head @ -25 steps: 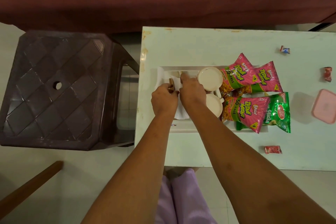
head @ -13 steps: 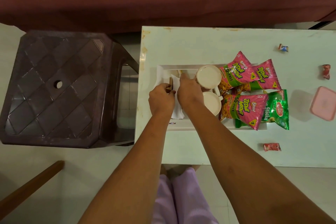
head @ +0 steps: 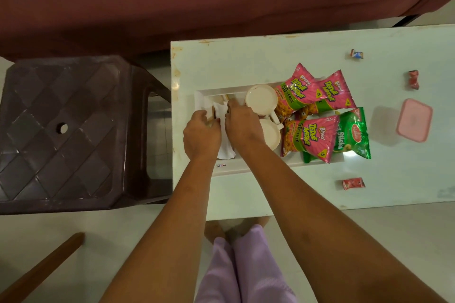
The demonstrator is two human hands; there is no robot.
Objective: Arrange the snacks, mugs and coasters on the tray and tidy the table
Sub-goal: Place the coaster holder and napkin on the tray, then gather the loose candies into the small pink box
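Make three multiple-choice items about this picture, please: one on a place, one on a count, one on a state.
1. Where is the pink box?
A. on the tray
B. on the table, right of the tray
C. on the stool

2. How many pink snack bags lie on the tray?
A. one
B. three
C. five

3. How do the mugs stand?
A. mouth down
B. on their sides
C. stacked

Answers:
1 B: it sits apart on the table.
2 B: three pink bags, one green.
3 A: both mugs show flat bottoms.
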